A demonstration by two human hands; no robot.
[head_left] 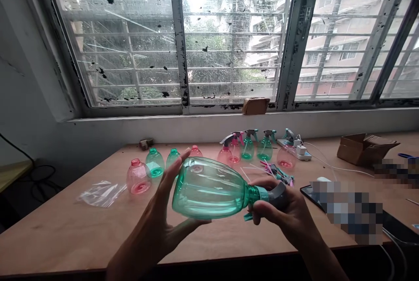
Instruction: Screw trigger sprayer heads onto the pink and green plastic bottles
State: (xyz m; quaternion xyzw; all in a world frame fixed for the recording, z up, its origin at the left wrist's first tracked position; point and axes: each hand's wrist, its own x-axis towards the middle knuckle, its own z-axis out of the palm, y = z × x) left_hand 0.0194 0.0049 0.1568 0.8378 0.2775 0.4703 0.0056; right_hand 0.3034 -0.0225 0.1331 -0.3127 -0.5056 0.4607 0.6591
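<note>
A clear green spray bottle (209, 189) lies on its side in the air above the table, its base to the left and its neck to the right. My left hand (160, 215) cups the base, thumb below and fingers along the upper side. At the neck, my right hand (284, 211) is closed around the grey and teal spray head (276, 196), whose teal trigger (248, 217) points down. No dip tube can be made out inside the bottle.
Behind stand headless bottles, pink (139, 178) and green (154, 163), and several bottles with spray heads (248, 148). Loose spray heads (281, 174) lie beyond my right hand. Plastic bags (103, 193) lie left; a power strip (304, 155), cardboard box (362, 150) and black tablet-like device (399, 224) are right.
</note>
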